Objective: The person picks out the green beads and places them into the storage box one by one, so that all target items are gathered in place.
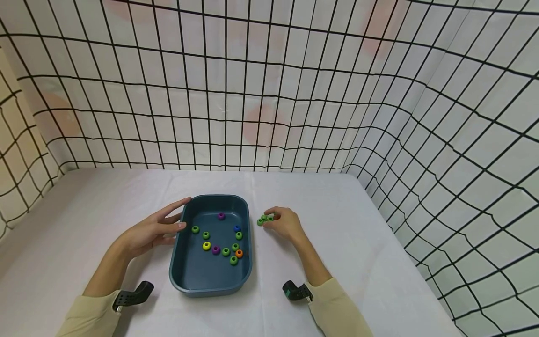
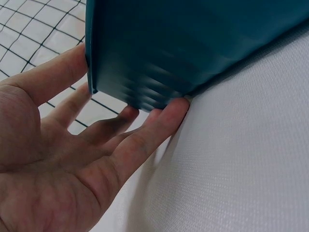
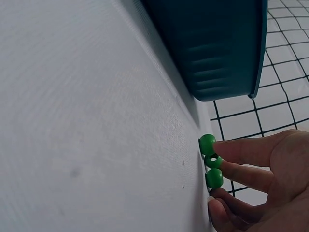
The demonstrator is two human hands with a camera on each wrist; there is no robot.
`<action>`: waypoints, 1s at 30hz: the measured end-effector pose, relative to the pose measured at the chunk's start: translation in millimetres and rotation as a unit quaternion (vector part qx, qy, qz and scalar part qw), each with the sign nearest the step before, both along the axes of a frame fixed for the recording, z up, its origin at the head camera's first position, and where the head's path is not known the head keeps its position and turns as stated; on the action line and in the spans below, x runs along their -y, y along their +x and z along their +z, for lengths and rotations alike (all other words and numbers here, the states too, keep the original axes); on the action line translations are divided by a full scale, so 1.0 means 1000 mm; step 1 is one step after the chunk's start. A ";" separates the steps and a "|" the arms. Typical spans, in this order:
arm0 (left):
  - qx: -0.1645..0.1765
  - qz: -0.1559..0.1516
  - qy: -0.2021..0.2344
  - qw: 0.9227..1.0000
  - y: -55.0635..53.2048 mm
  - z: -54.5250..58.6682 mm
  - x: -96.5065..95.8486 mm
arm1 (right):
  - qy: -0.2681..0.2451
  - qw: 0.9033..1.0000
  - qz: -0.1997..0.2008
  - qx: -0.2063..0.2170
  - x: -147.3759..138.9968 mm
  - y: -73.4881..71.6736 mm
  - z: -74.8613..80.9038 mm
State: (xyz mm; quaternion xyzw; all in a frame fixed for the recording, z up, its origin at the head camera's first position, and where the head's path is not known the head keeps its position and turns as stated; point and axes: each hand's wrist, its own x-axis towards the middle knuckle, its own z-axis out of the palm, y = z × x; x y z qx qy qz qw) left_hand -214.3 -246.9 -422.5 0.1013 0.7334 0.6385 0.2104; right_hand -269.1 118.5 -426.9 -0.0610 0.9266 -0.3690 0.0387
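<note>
A dark blue tray (image 1: 210, 276) stands on the white cloth, with green, purple, yellow, blue and orange beads spread over its floor. At its left side is my left hand (image 1: 147, 234), fingers spread; in the left wrist view fingertips (image 2: 176, 108) rest against the outer wall. Right of the tray, my right hand (image 1: 287, 223) is low at the cloth, thumb and fingers curved round several green beads (image 1: 260, 222). The right wrist view shows three green beads (image 3: 214, 179) in a row at the fingertips, close against the cloth.
White cloth (image 1: 358, 262) covers the table. Black netting (image 1: 261, 93) over a pale sheet rises behind it and along both sides. A black wrist camera (image 1: 136, 294) sticks out from the left sleeve, another wrist camera (image 1: 294, 291) from the right.
</note>
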 end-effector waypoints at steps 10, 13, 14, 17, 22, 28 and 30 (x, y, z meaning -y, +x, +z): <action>0.004 0.007 -0.004 1.000 -0.001 -0.002 0.000 | -0.001 1.000 0.000 -0.006 0.006 0.003 0.001; 0.003 0.007 -0.005 1.000 -0.001 -0.003 0.001 | 0.002 1.000 0.000 -0.008 0.007 0.003 0.001; 0.002 0.007 -0.006 1.000 -0.001 -0.003 0.001 | 0.003 1.000 0.000 -0.007 0.007 0.003 0.001; 0.003 0.005 -0.008 1.000 -0.002 -0.002 0.001 | 0.006 1.000 0.000 -0.004 0.007 0.002 0.002; 0.005 0.002 -0.008 1.000 -0.002 -0.002 0.001 | 0.008 1.000 -0.005 0.002 0.006 0.002 0.001; 0.003 0.002 -0.009 1.000 -0.001 -0.002 0.000 | 0.003 1.000 -0.013 -0.007 0.005 0.003 0.002; 0.002 0.003 -0.010 1.000 -0.001 -0.002 0.000 | 0.000 1.000 -0.016 -0.012 0.004 0.003 0.002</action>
